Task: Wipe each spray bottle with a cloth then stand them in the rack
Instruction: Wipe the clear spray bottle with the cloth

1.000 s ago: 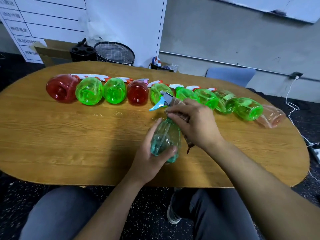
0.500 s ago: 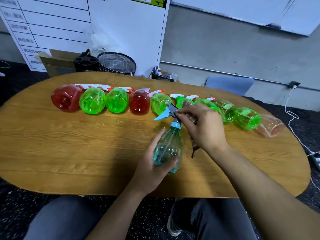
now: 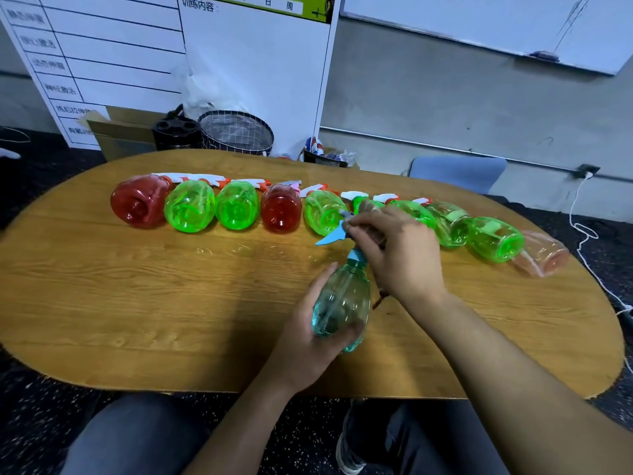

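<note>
Across the oval wooden worktop (image 3: 102,303), before white wall boards, coloured plastic bottles lie in a row. Nearer, the teal translucent spray bottle (image 3: 342,303) leans nozzle away; left hand (image 3: 308,344) grips its base, right hand (image 3: 400,255) presses a brown cloth (image 3: 375,234) around its trigger.

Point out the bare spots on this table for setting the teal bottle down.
Bare wood lies on the table left of the left hand, in front of the red bottle. More lies right of the right hand. The far row of green bottles is crowded.
</note>
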A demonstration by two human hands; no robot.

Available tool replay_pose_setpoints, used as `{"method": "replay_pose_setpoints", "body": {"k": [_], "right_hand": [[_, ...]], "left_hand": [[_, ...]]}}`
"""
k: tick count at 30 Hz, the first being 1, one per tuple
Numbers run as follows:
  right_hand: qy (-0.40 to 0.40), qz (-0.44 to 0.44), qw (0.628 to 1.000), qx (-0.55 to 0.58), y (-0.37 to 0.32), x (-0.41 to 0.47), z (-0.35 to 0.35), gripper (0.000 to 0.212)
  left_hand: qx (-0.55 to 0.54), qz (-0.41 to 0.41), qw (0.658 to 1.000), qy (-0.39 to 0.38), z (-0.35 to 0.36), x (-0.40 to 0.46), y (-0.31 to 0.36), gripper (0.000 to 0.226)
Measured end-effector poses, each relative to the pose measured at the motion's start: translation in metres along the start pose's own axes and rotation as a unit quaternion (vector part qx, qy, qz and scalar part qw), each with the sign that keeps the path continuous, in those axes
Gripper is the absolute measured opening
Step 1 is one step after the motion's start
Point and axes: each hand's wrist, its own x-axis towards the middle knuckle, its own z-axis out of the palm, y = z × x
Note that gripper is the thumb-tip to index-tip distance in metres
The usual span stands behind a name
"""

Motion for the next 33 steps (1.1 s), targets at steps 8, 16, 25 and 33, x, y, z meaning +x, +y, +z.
{"method": "replay_pose_setpoints", "body": {"k": [8,16,25,33], "right_hand": [[-0.091,-0.11,0.99,0.011,-0.016,-0.004,0.008,0.022],[-0.053,-0.068,0.996,0.009,-0.014,-0.005,0.01,0.021],[-0.031,-0.017,0.999,0.02,-0.009,0.001,0.005,0.019],[-0.02,0.016,0.999,0.026,0.003,0.004,-0.001,0.023]], "left_hand": [[-0.01,0.008,1.0,-0.017,0.0,0.001,0.003,0.081],[-0.003,-0.001,1.0,-0.009,0.0,0.0,0.001,0.09],[-0.012,0.002,1.0,0.011,0.004,0.002,-0.002,0.089],[-0.014,0.008,1.0,0.004,0.0,0.0,-0.004,0.086]]}}
